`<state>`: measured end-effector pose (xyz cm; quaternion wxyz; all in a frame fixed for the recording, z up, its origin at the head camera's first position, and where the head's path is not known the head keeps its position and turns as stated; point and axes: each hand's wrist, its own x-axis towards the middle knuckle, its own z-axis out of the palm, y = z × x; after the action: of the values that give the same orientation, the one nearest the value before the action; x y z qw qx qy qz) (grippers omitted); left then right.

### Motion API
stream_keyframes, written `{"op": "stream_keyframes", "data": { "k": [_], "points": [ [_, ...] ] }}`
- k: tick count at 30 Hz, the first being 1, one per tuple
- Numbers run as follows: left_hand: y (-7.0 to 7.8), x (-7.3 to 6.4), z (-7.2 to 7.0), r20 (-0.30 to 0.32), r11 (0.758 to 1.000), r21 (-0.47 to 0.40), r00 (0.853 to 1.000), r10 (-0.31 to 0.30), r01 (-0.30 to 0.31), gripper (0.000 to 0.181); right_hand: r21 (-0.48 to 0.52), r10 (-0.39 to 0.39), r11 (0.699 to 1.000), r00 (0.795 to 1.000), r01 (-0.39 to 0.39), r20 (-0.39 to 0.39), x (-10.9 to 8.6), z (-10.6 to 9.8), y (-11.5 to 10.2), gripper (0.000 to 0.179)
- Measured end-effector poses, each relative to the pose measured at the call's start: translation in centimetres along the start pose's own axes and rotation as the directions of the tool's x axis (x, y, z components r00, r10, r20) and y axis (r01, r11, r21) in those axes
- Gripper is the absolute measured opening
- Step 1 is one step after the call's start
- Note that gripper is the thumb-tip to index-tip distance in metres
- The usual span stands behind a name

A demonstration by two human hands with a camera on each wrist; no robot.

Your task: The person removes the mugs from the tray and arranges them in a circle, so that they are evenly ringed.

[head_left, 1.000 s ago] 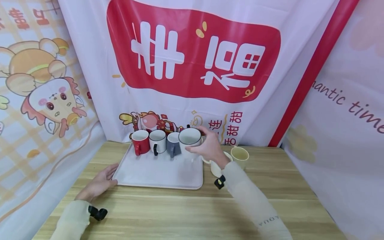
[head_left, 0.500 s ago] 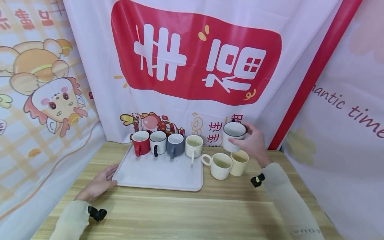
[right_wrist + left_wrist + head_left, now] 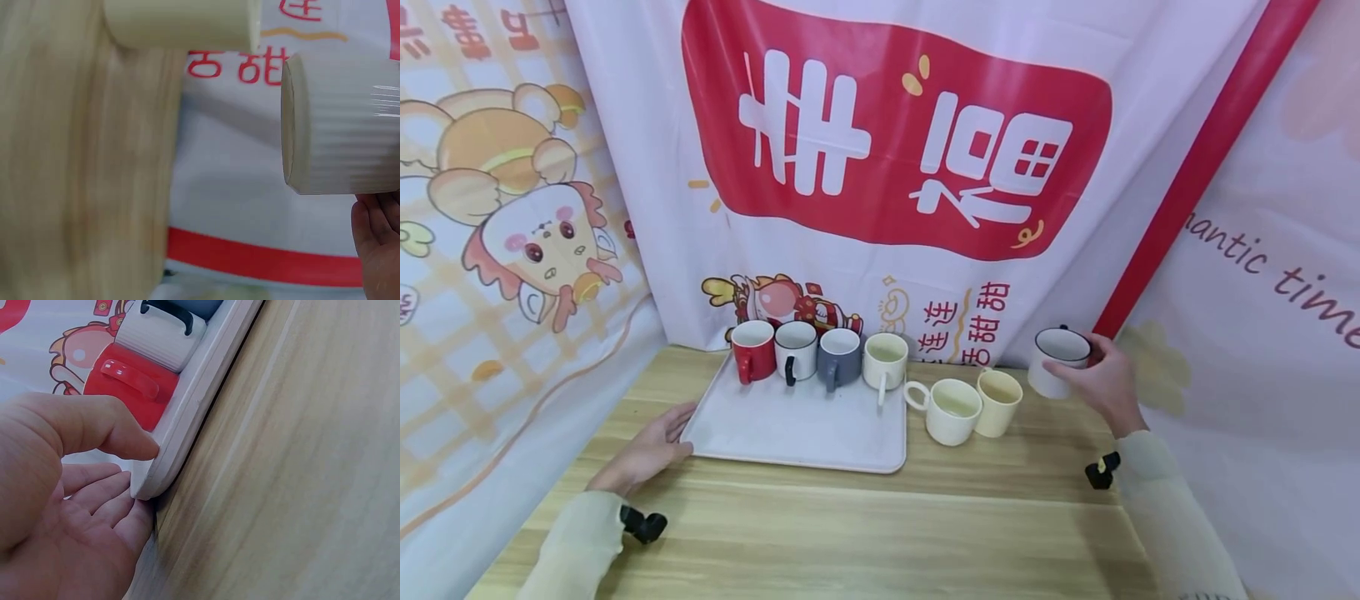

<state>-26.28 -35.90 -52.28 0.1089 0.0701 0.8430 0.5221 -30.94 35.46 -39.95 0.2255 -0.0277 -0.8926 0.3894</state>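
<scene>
My right hand (image 3: 1105,385) grips a white ribbed mug (image 3: 1051,377) with a black rim at the table's far right. In the right wrist view the mug (image 3: 340,125) hangs off the wood, base toward it. At the left, my left hand (image 3: 647,450) holds the front left corner of a white tray (image 3: 797,433); in the left wrist view its thumb (image 3: 128,434) presses on the rim with the fingers below. Along the tray's back stand a red mug (image 3: 753,346), a white mug with black handle (image 3: 801,350), a grey mug (image 3: 842,358) and a cream mug (image 3: 880,375).
Just right of the tray, a cream mug (image 3: 953,421) with a round handle stands close to a pale yellow mug (image 3: 996,412) on the wooden table (image 3: 850,533). A printed cloth (image 3: 895,275) hangs behind the table, and further cloths hang at both sides.
My right hand has carried the white black-rimmed mug from above the tray's back right corner, past the two mugs, to the far right. The left hand has stayed at the tray.
</scene>
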Motion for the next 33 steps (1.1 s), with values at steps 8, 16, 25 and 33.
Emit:
{"op": "stream_keyframes", "data": {
  "k": [8, 16, 25, 33],
  "points": [
    [0.3, 0.0, 0.0, -0.003, 1.0, 0.016, 1.0, -0.005, 0.006, 0.085, -0.023, 0.031, 0.999, 0.999, -0.031, -0.016, -1.0, 0.9, 4.9, 0.073],
    [0.3, 0.1, 0.0, -0.005, 1.0, 0.028, 1.0, -0.015, 0.015, 0.085, -0.051, 0.078, 0.996, 0.997, -0.077, 0.025, -2.6, 2.7, 7.3, 0.077],
    [-0.2, 0.2, 0.0, -0.015, 0.999, 0.04, 1.0, -0.018, 0.019, 0.085, -0.054, 0.063, 0.997, 0.997, -0.061, 0.042, -3.5, 4.3, 8.4, 0.076],
    [0.1, 0.1, 0.0, -0.011, 0.998, 0.053, 0.999, -0.032, 0.033, 0.085, -0.021, 0.118, 0.993, 0.991, -0.117, 0.063, -4.2, 4.6, 8.1, 0.086]
  ]
}}
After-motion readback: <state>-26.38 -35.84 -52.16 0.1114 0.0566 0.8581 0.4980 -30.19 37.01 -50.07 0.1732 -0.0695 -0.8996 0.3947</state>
